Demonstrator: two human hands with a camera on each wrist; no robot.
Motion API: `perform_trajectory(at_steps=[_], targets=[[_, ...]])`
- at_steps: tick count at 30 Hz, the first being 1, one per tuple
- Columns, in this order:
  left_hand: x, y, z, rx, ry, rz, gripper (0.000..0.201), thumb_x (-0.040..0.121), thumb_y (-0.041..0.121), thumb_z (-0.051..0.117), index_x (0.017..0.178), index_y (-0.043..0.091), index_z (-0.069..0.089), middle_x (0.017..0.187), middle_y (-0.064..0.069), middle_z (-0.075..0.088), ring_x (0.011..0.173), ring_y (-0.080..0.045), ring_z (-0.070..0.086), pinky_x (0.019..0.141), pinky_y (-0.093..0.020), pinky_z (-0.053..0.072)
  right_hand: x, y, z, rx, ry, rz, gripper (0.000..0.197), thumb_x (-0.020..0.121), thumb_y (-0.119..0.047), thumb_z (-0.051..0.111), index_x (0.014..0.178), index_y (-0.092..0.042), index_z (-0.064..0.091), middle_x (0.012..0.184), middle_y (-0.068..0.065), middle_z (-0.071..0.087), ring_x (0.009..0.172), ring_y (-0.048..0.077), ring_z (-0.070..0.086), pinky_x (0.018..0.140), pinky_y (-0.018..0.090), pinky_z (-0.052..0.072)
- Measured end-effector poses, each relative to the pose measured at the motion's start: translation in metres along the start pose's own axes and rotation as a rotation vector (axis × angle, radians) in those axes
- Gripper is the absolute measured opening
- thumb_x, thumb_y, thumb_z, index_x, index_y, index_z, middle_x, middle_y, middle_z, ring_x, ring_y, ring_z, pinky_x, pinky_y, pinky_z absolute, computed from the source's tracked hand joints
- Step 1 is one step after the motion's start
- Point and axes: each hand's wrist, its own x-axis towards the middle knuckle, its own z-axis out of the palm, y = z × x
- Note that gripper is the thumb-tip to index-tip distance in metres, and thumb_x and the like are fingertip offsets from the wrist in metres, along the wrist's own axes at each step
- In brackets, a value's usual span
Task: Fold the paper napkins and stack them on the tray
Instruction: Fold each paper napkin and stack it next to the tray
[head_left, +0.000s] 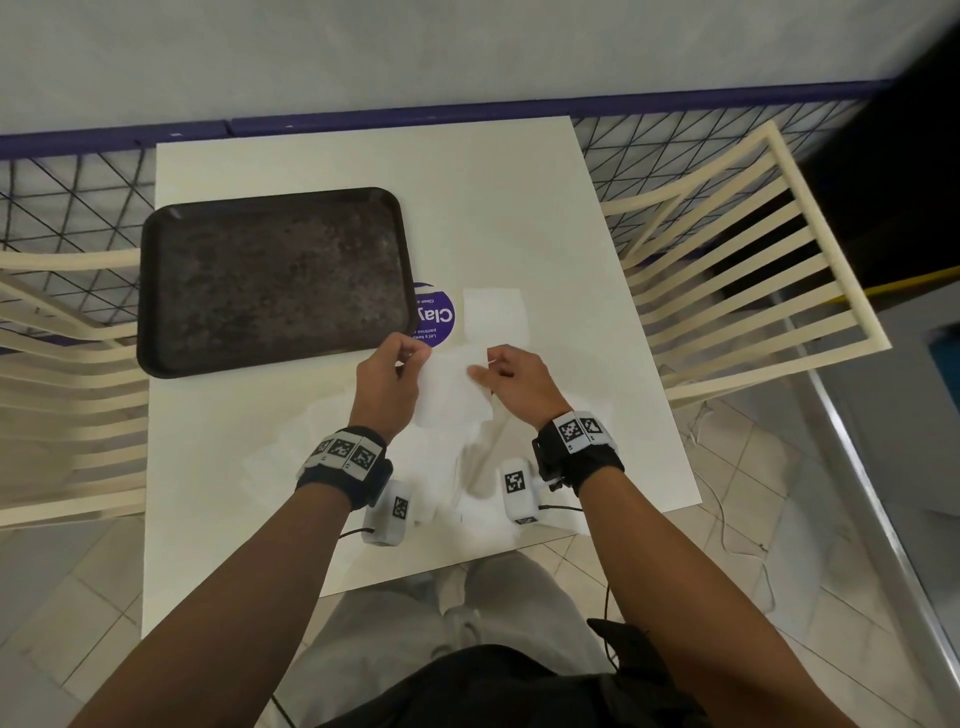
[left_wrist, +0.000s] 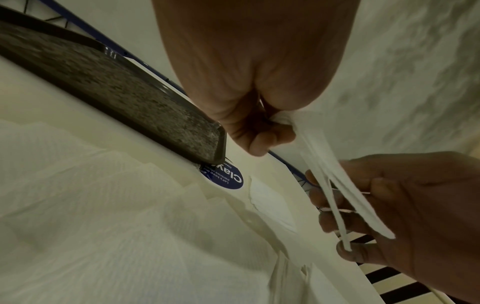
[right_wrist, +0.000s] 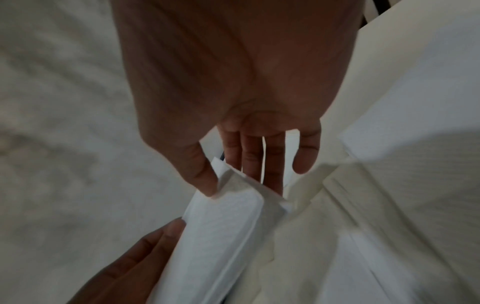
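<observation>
Nothing is stacked on the tray (head_left: 156, 291) at the counter's left edge yet: one napkin (head_left: 452, 389) is pinched mid-fold by both the left grip (head_left: 387, 379) and right grip (head_left: 511, 382), with a loose pile (head_left: 332, 441) left near the counter's front edge.

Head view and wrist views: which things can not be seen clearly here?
- Sticker: head view, partly under the tray; its small print is too small to read.
- Loose napkins near the wrists: head view, white on the white table, edges and count unclear.
- Held napkin: number of layers unclear; right wrist view is blurred.
- Left hand fingertips: head view, hidden behind the hand.
</observation>
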Motion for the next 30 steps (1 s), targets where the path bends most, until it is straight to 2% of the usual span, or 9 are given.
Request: perform_trajectory(at_steps=[2,4,8,11,14,16,18,20,30], targets=[[0.002,0.0,0.001,-0.006,0.008,-0.004,0.016,0.102,0.026,0.062,0.103,0.01,0.066,0.101,0.0,0.069,0.088,-0.011,0.062,0.064,-0.001,0.042,-0.003,0.002,-0.001,-0.047,-0.045,0.013,0.018,0.087,-0.028,0.074,0.101,-0.017,0.07,0.089,0.009,0.075,0.084,0.021,0.07,0.082,0.031,0.054],[0.004,0.001,0.004,-0.027,0.016,-0.018,0.014,0.102,0.026,0.062,0.103,0.012,0.067,0.098,0.001,0.069,0.079,-0.006,0.062,0.06,-0.004,0.044,-0.004,0.004,-0.002,-0.059,-0.035,0.009,0.007,0.088,-0.02,0.071,0.095,-0.018,0.07,0.08,0.002,0.073,0.076,0.015,0.067,0.077,0.026,0.049],[0.006,0.004,0.01,-0.064,0.018,-0.053,0.013,0.103,0.029,0.059,0.105,0.018,0.065,0.086,0.005,0.068,0.06,-0.005,0.062,0.054,-0.018,0.051,0.006,0.005,-0.01,-0.131,0.042,-0.016,0.004,0.087,-0.017,0.069,0.084,-0.016,0.066,0.07,-0.005,0.065,0.07,0.011,0.059,0.074,0.023,0.045],[0.008,0.003,0.014,-0.07,0.002,-0.103,0.015,0.105,0.031,0.057,0.11,0.019,0.063,0.09,0.0,0.07,0.064,-0.012,0.066,0.057,-0.015,0.049,0.029,0.003,-0.024,-0.17,0.156,-0.012,0.002,0.087,-0.019,0.07,0.088,-0.018,0.069,0.078,-0.005,0.068,0.079,0.014,0.063,0.082,0.024,0.048],[0.005,-0.003,0.017,-0.044,-0.054,-0.177,0.016,0.106,0.032,0.055,0.11,0.018,0.061,0.093,-0.003,0.071,0.073,-0.018,0.068,0.055,-0.008,0.046,0.058,0.0,-0.036,-0.192,0.242,0.028,0.018,0.089,-0.019,0.071,0.106,-0.012,0.071,0.089,-0.002,0.069,0.09,0.019,0.065,0.096,0.029,0.049],[0.001,-0.01,0.019,-0.027,-0.099,-0.222,0.016,0.106,0.031,0.054,0.109,0.018,0.062,0.092,-0.002,0.072,0.078,-0.021,0.068,0.055,-0.007,0.046,0.078,0.0,-0.042,-0.211,0.269,0.05,0.023,0.09,-0.019,0.071,0.112,-0.011,0.07,0.096,0.003,0.072,0.095,0.02,0.066,0.092,0.02,0.045],[-0.003,-0.018,0.019,-0.016,-0.121,-0.264,0.016,0.106,0.031,0.054,0.109,0.019,0.063,0.091,-0.001,0.073,0.078,-0.022,0.069,0.056,-0.009,0.047,0.096,0.0,-0.045,-0.25,0.269,0.075,0.026,0.09,-0.018,0.071,0.115,-0.01,0.07,0.102,0.006,0.074,0.096,0.018,0.065,0.082,0.009,0.035],[-0.006,-0.025,0.019,0.003,-0.132,-0.302,0.017,0.106,0.033,0.054,0.111,0.019,0.064,0.091,0.001,0.073,0.08,-0.021,0.069,0.06,-0.012,0.047,0.111,0.002,-0.046,-0.263,0.279,0.097,0.026,0.091,-0.017,0.072,0.115,-0.01,0.07,0.103,0.008,0.074,0.1,0.02,0.066,0.076,0.004,0.03],[-0.002,-0.039,0.018,0.032,-0.11,-0.361,0.017,0.106,0.031,0.054,0.109,0.022,0.067,0.087,0.004,0.074,0.076,-0.02,0.07,0.066,-0.021,0.05,0.139,0.017,-0.043,-0.289,0.307,0.17,0.026,0.089,-0.021,0.074,0.111,-0.009,0.07,0.107,0.009,0.072,0.106,0.023,0.065,0.082,0.015,0.037]])
